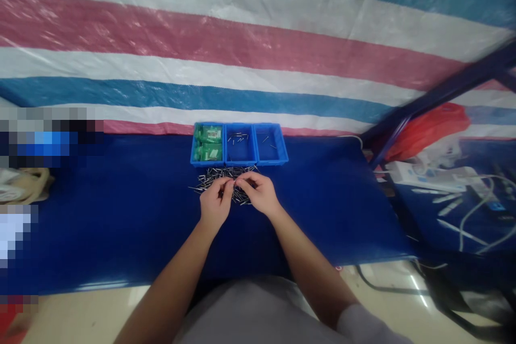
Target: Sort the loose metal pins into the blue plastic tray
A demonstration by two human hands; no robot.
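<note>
My left hand (215,201) and my right hand (260,192) meet fingertip to fingertip above a pile of thin metal pins (242,197). Thumb and fingers are pinched together on both hands; whatever lies between them is too small to make out. Just behind the pile stands a row of blue bins. Green packets (210,151) fill the left bin (194,142). A few loose pins lie in the middle bin (242,157), and fewer still in the right bin (272,156).
A blue cover (121,215) spreads over the table. Behind it hangs a striped plastic sheet (242,43). To the right are a dark metal frame bar (393,137), a red bag (431,129), a white power strip (419,174) and cables. A pixelated area hides the far left.
</note>
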